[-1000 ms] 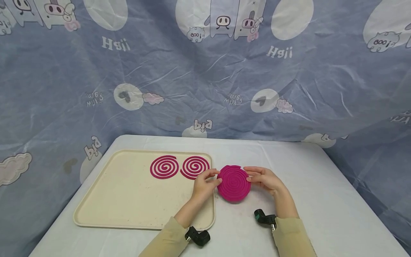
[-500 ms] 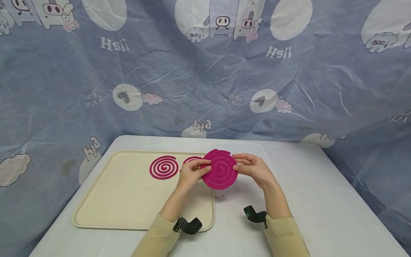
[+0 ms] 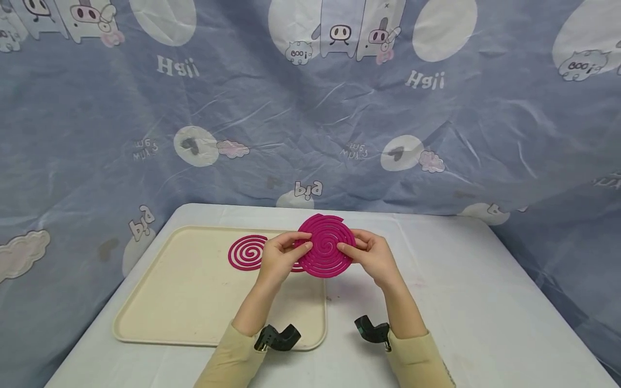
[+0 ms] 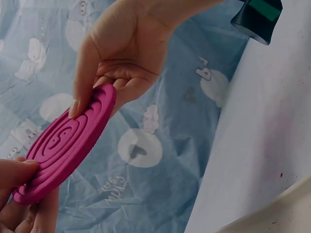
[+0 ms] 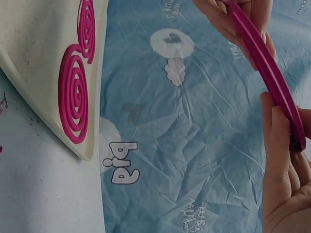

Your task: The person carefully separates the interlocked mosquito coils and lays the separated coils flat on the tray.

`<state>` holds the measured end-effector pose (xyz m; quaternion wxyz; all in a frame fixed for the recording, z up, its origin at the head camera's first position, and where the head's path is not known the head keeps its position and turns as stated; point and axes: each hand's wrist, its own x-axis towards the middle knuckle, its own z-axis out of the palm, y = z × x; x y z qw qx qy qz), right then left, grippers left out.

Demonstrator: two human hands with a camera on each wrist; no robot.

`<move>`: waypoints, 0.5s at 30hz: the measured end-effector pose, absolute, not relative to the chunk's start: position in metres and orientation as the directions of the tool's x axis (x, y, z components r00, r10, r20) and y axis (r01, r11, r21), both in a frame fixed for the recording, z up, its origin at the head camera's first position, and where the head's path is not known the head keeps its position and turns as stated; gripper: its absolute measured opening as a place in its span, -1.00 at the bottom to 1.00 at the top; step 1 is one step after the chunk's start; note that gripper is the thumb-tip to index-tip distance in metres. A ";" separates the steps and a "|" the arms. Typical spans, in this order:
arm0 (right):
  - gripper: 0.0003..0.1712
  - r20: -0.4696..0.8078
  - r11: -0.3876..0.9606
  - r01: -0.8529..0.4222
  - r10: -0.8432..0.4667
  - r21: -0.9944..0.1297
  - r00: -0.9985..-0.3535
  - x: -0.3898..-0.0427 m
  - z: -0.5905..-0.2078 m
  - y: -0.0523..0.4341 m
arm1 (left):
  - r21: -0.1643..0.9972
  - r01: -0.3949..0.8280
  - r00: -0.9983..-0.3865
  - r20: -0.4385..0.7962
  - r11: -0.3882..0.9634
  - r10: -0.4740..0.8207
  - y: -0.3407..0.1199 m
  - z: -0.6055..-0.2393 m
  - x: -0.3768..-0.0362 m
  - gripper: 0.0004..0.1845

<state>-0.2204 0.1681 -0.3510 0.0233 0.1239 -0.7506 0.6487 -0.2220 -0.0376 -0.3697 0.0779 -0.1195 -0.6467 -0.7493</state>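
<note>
Together both hands pinch the pink spiral disc aloft.

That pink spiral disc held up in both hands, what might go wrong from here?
The pink coil disc is pinched only at its edges by the left hand and right hand, above the table; it might slip and drop. It looks thin, so twisting may snap it. It could also fall onto the single coils on the tray.
</note>
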 end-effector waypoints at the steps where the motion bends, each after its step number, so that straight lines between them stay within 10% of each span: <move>1: -0.53 0.198 0.126 -0.217 -0.149 -0.968 -0.969 -0.220 -0.351 0.167 | 0.950 0.275 -0.958 0.284 -0.151 0.040 -0.038 -0.370 -0.222 -0.77; 15: -0.58 0.290 0.231 -0.277 0.024 -0.933 -0.957 -0.214 -0.356 0.153 | 0.794 0.535 -0.822 0.569 0.290 -0.041 -0.030 -0.375 -0.218 -0.84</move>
